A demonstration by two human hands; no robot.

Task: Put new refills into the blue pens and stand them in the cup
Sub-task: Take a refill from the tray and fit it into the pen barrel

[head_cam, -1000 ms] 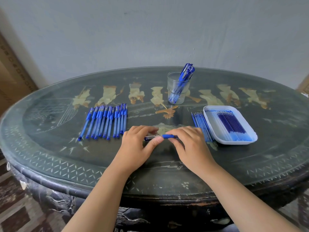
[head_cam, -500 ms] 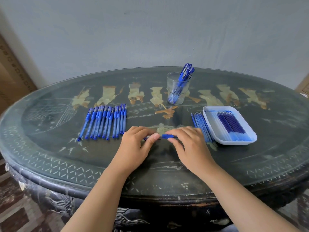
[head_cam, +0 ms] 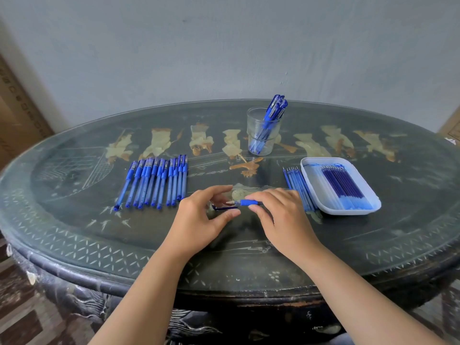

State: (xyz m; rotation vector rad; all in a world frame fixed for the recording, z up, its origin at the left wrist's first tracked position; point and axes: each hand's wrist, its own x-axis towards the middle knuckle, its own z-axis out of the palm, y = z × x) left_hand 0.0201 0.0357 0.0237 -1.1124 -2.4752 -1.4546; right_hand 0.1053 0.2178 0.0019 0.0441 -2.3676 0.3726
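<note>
My right hand [head_cam: 281,215] grips a blue pen [head_cam: 247,202] by its barrel, low over the middle of the table, with the metal tip pointing left. My left hand [head_cam: 206,215] is just left of the tip and holds the pen's cap [head_cam: 222,208], whose dark blue clip shows between thumb and fingers. The cap is off the pen, a short gap from the tip. A glass cup [head_cam: 258,145] behind my hands holds several blue pens [head_cam: 275,109]. New refills [head_cam: 344,186] lie in a white tray [head_cam: 311,180] on the right.
A row of several capped blue pens [head_cam: 154,183] lies left of my hands. Several loose refills [head_cam: 298,188] lie on the table against the tray's left side. The oval dark table [head_cam: 74,235] stands against a grey wall, and a cardboard box [head_cam: 17,113] is at far left.
The cap has come off the pen: my left hand moved left with it, baring the metal tip. My right hand has kept hold of the barrel.
</note>
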